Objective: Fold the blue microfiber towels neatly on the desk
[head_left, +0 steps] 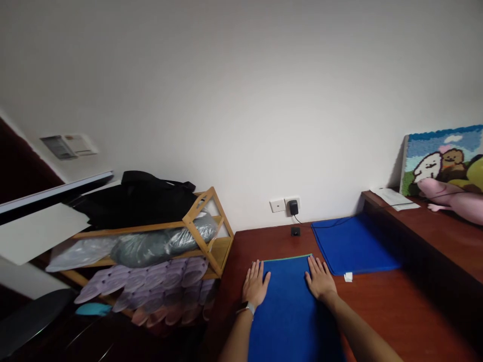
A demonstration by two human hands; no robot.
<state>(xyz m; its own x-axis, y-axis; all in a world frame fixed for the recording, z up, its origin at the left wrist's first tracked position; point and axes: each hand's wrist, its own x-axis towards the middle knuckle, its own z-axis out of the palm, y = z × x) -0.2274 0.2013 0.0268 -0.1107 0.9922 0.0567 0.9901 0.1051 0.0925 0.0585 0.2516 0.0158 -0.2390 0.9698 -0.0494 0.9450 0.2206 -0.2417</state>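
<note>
A blue cloth point(289, 306) lies flat on the reddish-brown table point(381, 311), with a thin green line along its far edge. My left hand point(255, 285) rests palm down on its left edge near the far corner, fingers stretched out; a watch point(247, 306) is on that wrist. Over the far right corner, my right hand point(320, 281) lies flat with its fingers extended. Neither hand grips anything. Just right of it is a second, folded blue cloth point(356, 246) with a white tag point(348, 277) at its near edge. The near end of the first cloth runs out of view.
A wooden rack point(206, 231) on the left holds a black bag point(151, 201), plastic-wrapped items and several purple slippers point(151, 276). A black plug point(293, 207) sits in the wall socket, its cord crossing the folded cloth. A raised ledge at right bears a pink plush toy point(453, 198) and a picture point(445, 156).
</note>
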